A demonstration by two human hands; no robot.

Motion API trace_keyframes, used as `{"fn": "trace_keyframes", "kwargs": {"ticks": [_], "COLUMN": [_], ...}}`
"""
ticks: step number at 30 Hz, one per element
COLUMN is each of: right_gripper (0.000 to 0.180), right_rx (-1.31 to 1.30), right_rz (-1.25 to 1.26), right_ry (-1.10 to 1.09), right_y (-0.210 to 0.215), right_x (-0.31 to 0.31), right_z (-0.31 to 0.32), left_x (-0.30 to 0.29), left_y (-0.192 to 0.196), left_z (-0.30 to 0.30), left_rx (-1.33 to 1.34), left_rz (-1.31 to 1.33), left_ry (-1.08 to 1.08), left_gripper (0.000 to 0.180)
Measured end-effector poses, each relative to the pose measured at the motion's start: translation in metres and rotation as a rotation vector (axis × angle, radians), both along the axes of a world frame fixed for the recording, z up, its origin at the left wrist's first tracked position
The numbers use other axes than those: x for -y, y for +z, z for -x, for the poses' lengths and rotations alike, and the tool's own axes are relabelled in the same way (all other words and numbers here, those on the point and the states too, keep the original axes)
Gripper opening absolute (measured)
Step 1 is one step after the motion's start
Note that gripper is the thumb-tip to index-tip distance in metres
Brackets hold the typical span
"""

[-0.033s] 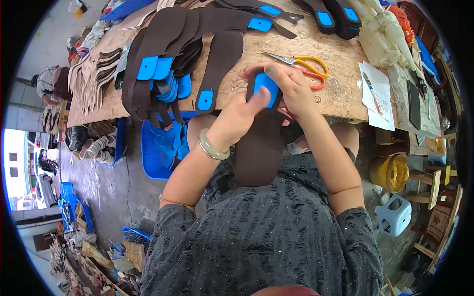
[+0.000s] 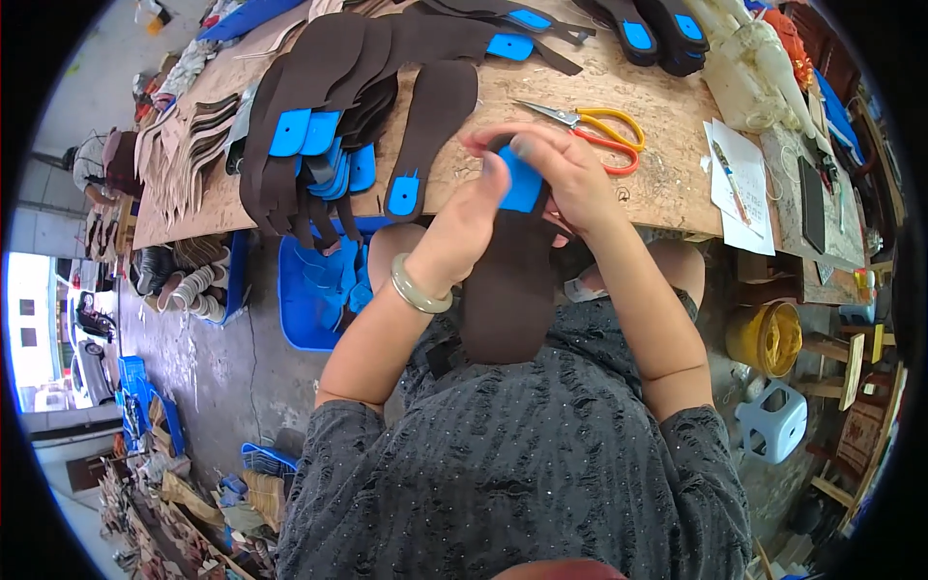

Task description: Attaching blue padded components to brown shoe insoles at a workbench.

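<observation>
Both my hands hold a dark brown insole (image 2: pixel 507 290) upright in front of my chest, at the near edge of the wooden table (image 2: pixel 667 174). My left hand (image 2: pixel 469 217) and my right hand (image 2: pixel 575 174) press a blue patch (image 2: pixel 522 184) onto the insole's upper end with fingers and thumbs. A pale bangle (image 2: pixel 418 290) sits on my left wrist. Just beyond my right hand lie orange-handled scissors (image 2: pixel 592 126). To the left, one brown insole with a blue patch (image 2: pixel 425 135) lies alone beside a fanned pile of the same (image 2: pixel 319 145).
A blue bin (image 2: pixel 309 300) with blue pieces stands on the floor under the table's left part. Papers (image 2: pixel 739 184) lie at the table's right end. A yellow bucket (image 2: pixel 764 338) and a pale blue stool (image 2: pixel 773 420) stand at my right. Another person (image 2: pixel 97 164) sits far left.
</observation>
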State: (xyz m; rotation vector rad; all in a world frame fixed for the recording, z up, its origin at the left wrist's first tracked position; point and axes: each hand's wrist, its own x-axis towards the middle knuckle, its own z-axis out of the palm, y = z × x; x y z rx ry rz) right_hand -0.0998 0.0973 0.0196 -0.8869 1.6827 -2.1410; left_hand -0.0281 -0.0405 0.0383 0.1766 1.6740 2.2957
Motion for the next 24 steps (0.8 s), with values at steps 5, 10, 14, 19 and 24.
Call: {"fn": "trace_keyframes", "kwargs": {"ticks": [5, 10, 14, 19, 24], "right_gripper": [0.040, 0.039, 0.036, 0.038, 0.031], "right_rx": [0.150, 0.297, 0.296, -0.486, -1.488], "right_rz": [0.153, -0.074, -0.014, 0.097, -0.065], "right_ry": [0.200, 0.189, 0.056, -0.029, -0.007], "right_y": [0.011, 0.050, 0.081, 0.122, 0.115], "right_x": [0.005, -0.009, -0.005, -0.029, -0.017], "right_z": [-0.009, -0.021, -0.028, -0.010, -0.043], "left_x": [0.012, 0.012, 0.006, 0.037, 0.037], "left_y": [0.000, 0.002, 0.032, 0.051, 0.043], "left_z": [0.000, 0.001, -0.003, -0.033, -0.053], "left_rx": [0.070, 0.010, -0.103, -0.737, 0.014], "left_rz": [-0.085, -0.088, -0.268, 0.510, -0.258], "left_ry": [-0.080, -0.079, 0.005, 0.585, 0.085], "left_gripper": [0.060, 0.058, 0.064, 0.081, 0.087]}}
